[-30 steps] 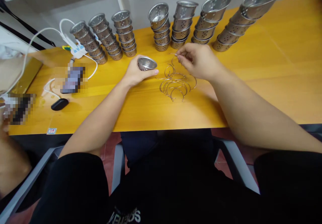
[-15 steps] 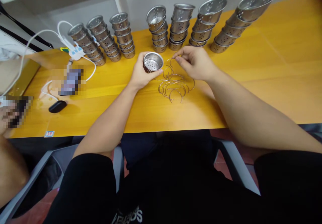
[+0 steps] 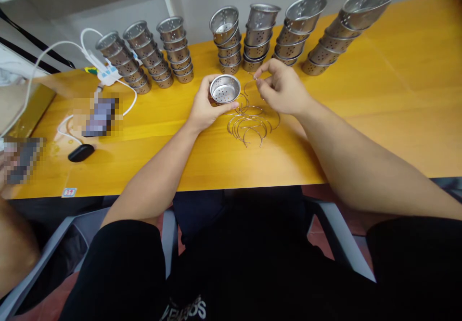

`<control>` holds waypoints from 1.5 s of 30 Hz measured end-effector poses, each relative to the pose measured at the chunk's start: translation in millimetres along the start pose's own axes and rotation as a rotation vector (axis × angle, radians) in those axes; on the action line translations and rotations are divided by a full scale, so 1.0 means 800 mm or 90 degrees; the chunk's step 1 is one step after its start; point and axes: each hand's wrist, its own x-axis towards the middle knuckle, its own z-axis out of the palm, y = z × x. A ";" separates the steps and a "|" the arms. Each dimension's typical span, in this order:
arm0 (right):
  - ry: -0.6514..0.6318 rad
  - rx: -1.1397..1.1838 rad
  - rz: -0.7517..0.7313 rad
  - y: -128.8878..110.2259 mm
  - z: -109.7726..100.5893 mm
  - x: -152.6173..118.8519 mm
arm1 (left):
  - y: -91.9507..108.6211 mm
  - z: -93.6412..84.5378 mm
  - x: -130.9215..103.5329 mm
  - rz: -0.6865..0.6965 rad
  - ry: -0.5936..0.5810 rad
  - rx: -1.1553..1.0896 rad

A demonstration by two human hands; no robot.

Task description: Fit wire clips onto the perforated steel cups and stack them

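My left hand is wrapped round a perforated metal cup, its open mouth tilted up toward me. To the right, my right hand pinches the end of a thin curved wire between thumb and forefinger, close beside the cup but apart from it. Several more bent wire pieces lie in a loose overlapping pile on the yellow table, just below and between both hands. The far part of the held wire is hard to separate from the pile.
Several leaning stacks of perforated cups line the back, such as the left stack and the right stack. A power strip with white cables, a blurred phone and a black oval object are at left. Another person's arm shows far left.
My left hand has moved the cup slightly right, toward my right hand. My right hand has shifted a little, and the wire at its fingertips has turned.
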 end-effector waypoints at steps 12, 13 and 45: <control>0.009 -0.011 0.032 -0.009 -0.002 -0.004 | -0.004 -0.004 0.001 -0.056 0.002 -0.012; 0.007 -0.012 0.032 -0.008 -0.002 -0.003 | -0.003 -0.004 0.002 -0.057 0.005 -0.016; 0.022 0.010 -0.021 -0.037 0.025 -0.012 | 0.041 0.020 -0.002 -0.085 -0.007 -0.032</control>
